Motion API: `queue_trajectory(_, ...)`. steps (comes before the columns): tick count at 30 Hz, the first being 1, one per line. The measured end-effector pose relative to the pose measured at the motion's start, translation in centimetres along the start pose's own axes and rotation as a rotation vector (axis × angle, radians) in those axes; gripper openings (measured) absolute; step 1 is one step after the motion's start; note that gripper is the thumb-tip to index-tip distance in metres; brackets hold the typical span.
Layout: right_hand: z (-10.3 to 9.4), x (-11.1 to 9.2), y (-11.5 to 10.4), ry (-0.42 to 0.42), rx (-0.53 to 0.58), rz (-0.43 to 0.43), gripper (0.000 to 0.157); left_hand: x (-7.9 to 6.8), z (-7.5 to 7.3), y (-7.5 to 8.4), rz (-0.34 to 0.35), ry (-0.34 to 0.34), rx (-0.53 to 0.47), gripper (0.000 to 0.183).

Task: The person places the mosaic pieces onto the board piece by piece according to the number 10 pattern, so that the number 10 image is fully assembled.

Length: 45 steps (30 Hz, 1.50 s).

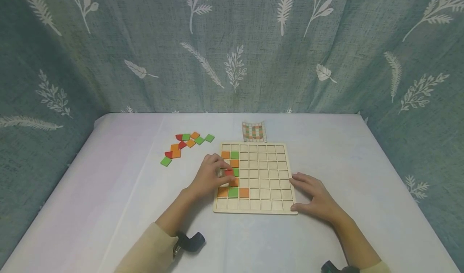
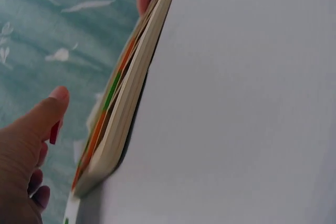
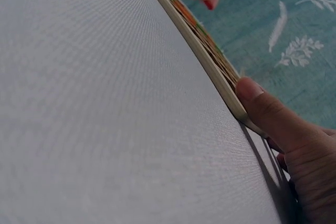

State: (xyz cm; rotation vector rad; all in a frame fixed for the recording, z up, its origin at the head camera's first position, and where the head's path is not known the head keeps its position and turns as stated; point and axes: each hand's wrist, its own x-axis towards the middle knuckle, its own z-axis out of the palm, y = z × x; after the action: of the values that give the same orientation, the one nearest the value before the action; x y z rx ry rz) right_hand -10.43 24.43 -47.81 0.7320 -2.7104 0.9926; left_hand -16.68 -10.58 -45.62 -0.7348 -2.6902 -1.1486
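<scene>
Far to the left of the left hand [image 1: 210, 175] lies a heap of tiles [image 1: 183, 145] on the table [image 1: 119, 192]. This hand pinches a red tile [image 1: 228, 172] over the board [image 1: 255, 208] — beside the filled squares. The right hand [image 1: 312, 196] is open, its fingers flat against the board's right edge.

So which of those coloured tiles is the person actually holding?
The red tile, pinched in the left hand over the board's left columns; the others lie flat in squares or loose on the table.
</scene>
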Motion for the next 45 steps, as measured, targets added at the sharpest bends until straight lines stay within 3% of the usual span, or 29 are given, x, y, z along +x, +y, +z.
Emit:
queue_trajectory(10, 0.1, -0.1, -0.1, 0.002, -0.020, 0.002, 0.075, -0.5, 1.6, 2.4, 0.059, -0.037, 0.011, 0.029)
queue_trajectory(18, 0.2, -0.1, -0.1, 0.000, -0.017, 0.009, 0.074, -0.7, 2.9, 3.3, 0.014, -0.078, -0.008, 0.027)
queue_trajectory(26, 0.2, 0.1, 0.1, 0.000, -0.012, -0.003, 0.074, -1.0, 4.3, 4.0, 0.077, -0.090, 0.038, 0.027)
queue_trajectory(38, 0.1, 0.1, 0.0, 0.001, -0.021, 0.004, 0.074, -0.9, 5.1, 4.8, 0.101, -0.058, 0.115, 0.030)
queue_trajectory(45, 0.1, 0.2, 0.1, -0.001, -0.026, -0.005, 0.073, -0.8, 5.1, 5.2, 0.070, -0.080, 0.117, 0.030)
